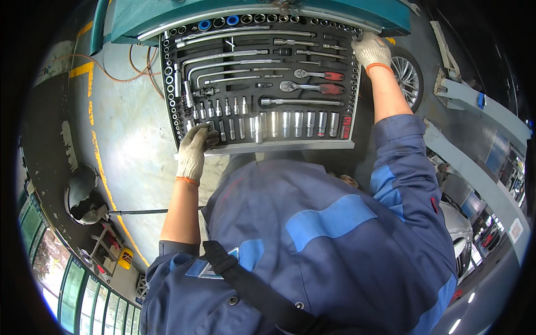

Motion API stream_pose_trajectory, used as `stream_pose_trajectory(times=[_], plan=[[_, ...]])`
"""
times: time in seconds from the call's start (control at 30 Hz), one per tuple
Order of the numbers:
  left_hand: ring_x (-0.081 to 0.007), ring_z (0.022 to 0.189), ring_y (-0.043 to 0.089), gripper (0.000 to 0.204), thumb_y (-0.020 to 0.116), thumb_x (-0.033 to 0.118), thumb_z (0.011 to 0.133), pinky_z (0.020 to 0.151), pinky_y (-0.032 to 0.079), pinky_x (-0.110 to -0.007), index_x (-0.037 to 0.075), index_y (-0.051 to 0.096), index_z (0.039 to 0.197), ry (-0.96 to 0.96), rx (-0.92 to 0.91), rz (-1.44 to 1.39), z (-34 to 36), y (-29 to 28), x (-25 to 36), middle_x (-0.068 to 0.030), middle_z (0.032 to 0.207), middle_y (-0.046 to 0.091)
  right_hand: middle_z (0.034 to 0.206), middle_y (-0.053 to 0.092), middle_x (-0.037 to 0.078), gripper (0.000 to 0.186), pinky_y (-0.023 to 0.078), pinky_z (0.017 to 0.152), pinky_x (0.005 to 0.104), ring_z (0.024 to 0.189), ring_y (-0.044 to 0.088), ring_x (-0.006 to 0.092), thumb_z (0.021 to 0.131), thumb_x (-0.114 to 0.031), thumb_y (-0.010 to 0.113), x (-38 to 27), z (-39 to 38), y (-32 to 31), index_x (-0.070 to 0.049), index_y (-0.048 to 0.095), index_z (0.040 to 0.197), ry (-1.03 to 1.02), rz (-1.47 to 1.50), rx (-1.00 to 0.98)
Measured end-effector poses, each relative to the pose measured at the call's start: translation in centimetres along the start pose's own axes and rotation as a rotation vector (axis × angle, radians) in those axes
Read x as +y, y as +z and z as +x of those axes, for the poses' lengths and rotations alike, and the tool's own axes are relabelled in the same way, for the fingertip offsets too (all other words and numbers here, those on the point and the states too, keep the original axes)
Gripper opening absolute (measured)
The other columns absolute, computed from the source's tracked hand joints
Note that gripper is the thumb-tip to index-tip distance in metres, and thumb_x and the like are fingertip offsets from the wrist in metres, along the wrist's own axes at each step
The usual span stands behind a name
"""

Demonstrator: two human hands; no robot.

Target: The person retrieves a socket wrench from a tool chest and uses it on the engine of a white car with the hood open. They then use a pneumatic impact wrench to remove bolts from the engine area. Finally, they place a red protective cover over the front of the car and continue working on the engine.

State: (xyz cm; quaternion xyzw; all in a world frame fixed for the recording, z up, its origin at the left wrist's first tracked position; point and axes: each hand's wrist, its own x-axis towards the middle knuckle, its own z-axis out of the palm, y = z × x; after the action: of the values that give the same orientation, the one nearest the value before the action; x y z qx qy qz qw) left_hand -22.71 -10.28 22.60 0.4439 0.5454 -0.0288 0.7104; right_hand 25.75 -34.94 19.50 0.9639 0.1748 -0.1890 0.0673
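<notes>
An open tool drawer (pixel 290 146) lies in front of me, its dark foam holding wrenches, bars and rows of sockets. My left hand (pixel 195 146), in a pale knit glove with dark fingers, is over the drawer's front left corner. Its fingers curl in beside the short sockets; anything inside them is hidden. At the drawer's far right, my right hand (pixel 371 50) bends its gloved fingers down onto the edge by the small sockets. Its fingertips are hidden. Two red-handled ratchets (pixel 318 88) lie right of the middle, above a row of long chrome sockets (pixel 298 123).
The teal tool cabinet (pixel 251 19) stands behind the drawer. A wheel (pixel 406 78) is on the right, near grey lift arms (pixel 483 106). Orange hoses (pixel 148 70) trail across the floor at left. A black bin-like object (pixel 86 195) sits farther left.
</notes>
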Motion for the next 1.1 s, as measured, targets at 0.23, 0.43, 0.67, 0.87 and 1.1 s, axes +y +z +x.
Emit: stream_pose_trajectory(times=[0.23, 0.43, 0.67, 0.87, 1.1], plan=[[-0.0257, 0.099, 0.075, 0.038, 0.057, 0.021, 0.109, 0.095, 0.059, -0.036, -0.007, 0.060, 0.135, 0.049, -0.021, -0.049, -0.2, -2.7, -0.3, -0.0205, 0.113, 0.075, 0.123, 0.074, 0.023, 0.055, 0.054, 0.105, 0.0459, 0.120, 0.069, 0.0413, 0.088, -0.054, 0.066, 1.5, 1.7, 1.9, -0.010, 0.079, 0.120, 0.183, 0.123, 0.028], [-0.0304, 0.104, 0.074, 0.046, 0.061, 0.027, 0.107, 0.098, 0.059, -0.040, -0.007, 0.056, 0.138, 0.036, -0.036, -0.228, -0.2, -5.1, -1.0, -0.0233, 0.119, 0.073, 0.114, 0.077, 0.020, 0.050, 0.057, 0.097, 0.0434, 0.108, 0.073, 0.0379, 0.086, -0.053, 0.072, 0.9, -1.2, 0.2, -0.010, 0.081, 0.109, 0.240, 0.313, 0.109], [-0.0289, 0.098, 0.074, 0.042, 0.060, 0.024, 0.107, 0.092, 0.061, -0.040, -0.008, 0.059, 0.135, 0.020, -0.051, -0.339, 0.3, -5.7, -1.2, -0.0224, 0.114, 0.074, 0.114, 0.075, 0.026, 0.054, 0.054, 0.100, 0.0486, 0.112, 0.071, 0.0450, 0.082, -0.050, 0.070, -0.8, -3.5, -0.9, -0.009, 0.080, 0.114, 0.185, 0.299, 0.145], [-0.0280, 0.094, 0.074, 0.044, 0.059, 0.027, 0.108, 0.087, 0.061, -0.040, -0.008, 0.058, 0.134, 0.004, -0.090, -0.348, 0.8, -6.2, -1.3, -0.0218, 0.112, 0.073, 0.110, 0.075, 0.024, 0.046, 0.056, 0.094, 0.0481, 0.107, 0.071, 0.0438, 0.085, -0.046, 0.065, -0.6, -4.0, -1.6, -0.011, 0.078, 0.111, 0.143, 0.163, 0.093], [-0.0262, 0.090, 0.073, 0.043, 0.059, 0.027, 0.108, 0.084, 0.061, -0.039, -0.008, 0.059, 0.132, -0.008, -0.105, -0.363, 1.2, -6.3, -1.4, -0.0210, 0.110, 0.073, 0.121, 0.075, 0.021, 0.047, 0.056, 0.099, 0.0502, 0.112, 0.072, 0.0407, 0.092, -0.037, 0.066, -1.4, -3.4, -1.5, -0.015, 0.069, 0.133, -0.059, -0.094, 0.069]])
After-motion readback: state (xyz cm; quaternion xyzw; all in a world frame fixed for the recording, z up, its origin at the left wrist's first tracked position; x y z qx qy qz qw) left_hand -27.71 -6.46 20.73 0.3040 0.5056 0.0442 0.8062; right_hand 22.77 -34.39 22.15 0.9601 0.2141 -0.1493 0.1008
